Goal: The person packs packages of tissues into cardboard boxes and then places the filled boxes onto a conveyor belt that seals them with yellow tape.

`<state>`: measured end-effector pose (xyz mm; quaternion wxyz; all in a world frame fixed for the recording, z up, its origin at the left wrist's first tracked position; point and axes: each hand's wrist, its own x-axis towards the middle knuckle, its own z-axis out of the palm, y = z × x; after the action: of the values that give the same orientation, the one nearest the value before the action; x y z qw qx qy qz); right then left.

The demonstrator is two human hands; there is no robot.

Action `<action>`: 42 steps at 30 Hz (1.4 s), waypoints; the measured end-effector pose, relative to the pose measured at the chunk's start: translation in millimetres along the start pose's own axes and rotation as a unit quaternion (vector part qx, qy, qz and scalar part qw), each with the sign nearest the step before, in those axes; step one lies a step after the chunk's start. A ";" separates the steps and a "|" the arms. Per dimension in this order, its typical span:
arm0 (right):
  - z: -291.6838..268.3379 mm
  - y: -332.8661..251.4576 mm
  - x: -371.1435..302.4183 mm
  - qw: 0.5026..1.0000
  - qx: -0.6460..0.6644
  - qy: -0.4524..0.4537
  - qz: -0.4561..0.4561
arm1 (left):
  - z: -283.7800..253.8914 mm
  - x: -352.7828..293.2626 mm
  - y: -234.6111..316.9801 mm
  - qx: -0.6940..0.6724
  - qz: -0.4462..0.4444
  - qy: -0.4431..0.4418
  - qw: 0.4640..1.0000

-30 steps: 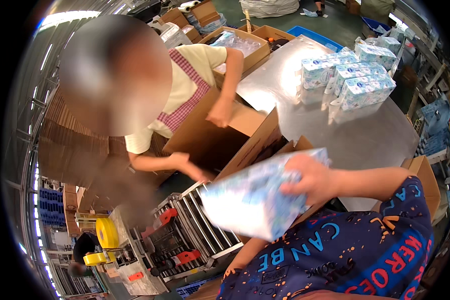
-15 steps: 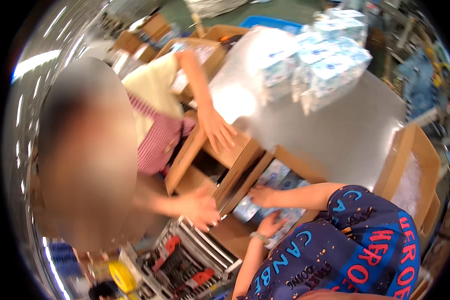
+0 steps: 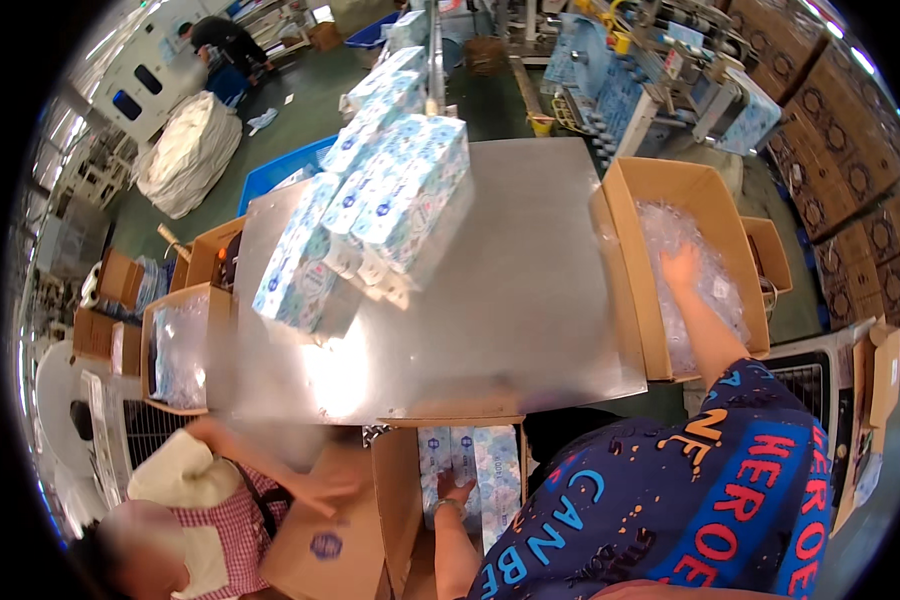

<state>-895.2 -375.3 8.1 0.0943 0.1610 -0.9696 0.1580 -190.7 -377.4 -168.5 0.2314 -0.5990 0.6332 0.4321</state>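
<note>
My left hand [image 3: 455,490] lies with its fingers apart on blue-and-white floral packs [image 3: 490,465] inside an open cardboard carton [image 3: 400,505] in front of me. The packs stand side by side in it. Out to the right, my right hand [image 3: 681,266] is in a tall cardboard box [image 3: 650,300] full of crumpled clear plastic film or bags [image 3: 710,290]. Its fingers look spread against the plastic and are slightly blurred; no held piece can be made out.
A metal table [image 3: 530,270] bears stacked tissue-like packs [image 3: 400,190]. At the lower left, a co-worker's blurred hand [image 3: 320,490] is over another carton [image 3: 320,545]. Boxes of plastic [image 3: 182,350] stand left, beside a blue crate [image 3: 280,175]. Machinery [image 3: 660,80] is behind.
My view has swung round to the right. My right hand has left the packs in the carton and reached into the box of plastic. My left hand remains on the packs.
</note>
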 end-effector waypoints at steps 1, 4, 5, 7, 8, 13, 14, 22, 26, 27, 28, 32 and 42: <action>15.1 36.9 -6.7 0.997 -0.064 -0.036 -0.017 | -9.3 -0.3 3.0 -0.056 0.014 0.050 0.997; 46.8 106.5 -34.3 0.984 -0.122 -0.122 -0.042 | -14.0 -15.4 8.6 -0.078 0.023 0.078 0.994; 53.7 103.6 -47.2 0.991 -0.052 -0.118 -0.024 | -15.7 -25.3 14.2 -0.099 0.014 0.071 0.992; 60.4 100.2 -54.2 0.991 0.040 -0.131 0.008 | -11.4 -48.7 22.5 -0.150 -0.006 0.066 0.986; 69.2 96.8 -44.8 0.988 0.067 -0.141 0.022 | -4.2 -33.4 14.6 -0.124 0.006 0.081 0.989; 61.2 131.4 -16.0 0.994 0.106 0.002 0.001 | 21.0 -10.3 -0.5 -0.124 0.053 0.104 0.985; 46.3 114.9 -13.6 0.993 0.118 0.009 0.000 | 26.6 -14.0 -8.1 -0.150 0.050 0.106 0.982; 15.0 -38.9 4.0 0.877 0.405 -0.106 -0.237 | 27.0 -56.9 -2.9 -0.131 -0.006 0.119 0.984; 85.4 -85.3 -26.3 0.932 0.216 0.052 -0.287 | 23.6 -71.5 12.2 -0.142 -0.019 0.130 0.981; 101.5 -92.9 -24.4 0.938 0.179 0.082 -0.285 | 28.2 -70.0 5.0 -0.149 -0.012 0.138 0.979; 112.7 -92.4 -19.8 0.955 0.198 0.042 -0.218 | 27.8 -73.4 7.5 -0.157 -0.008 0.141 0.978; 108.2 -127.7 -44.4 0.939 0.320 -0.031 -0.122 | 13.9 -96.1 23.5 -0.161 0.002 0.149 0.976; -96.8 -270.9 -372.8 0.437 0.357 -0.466 -0.682 | 27.5 -90.4 23.5 -0.248 0.015 0.193 0.949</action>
<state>-443.0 -480.7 86.0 -0.3603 0.8388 -0.3010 0.2756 -203.5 -306.4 -103.1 -0.0579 -0.6996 0.5477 0.4552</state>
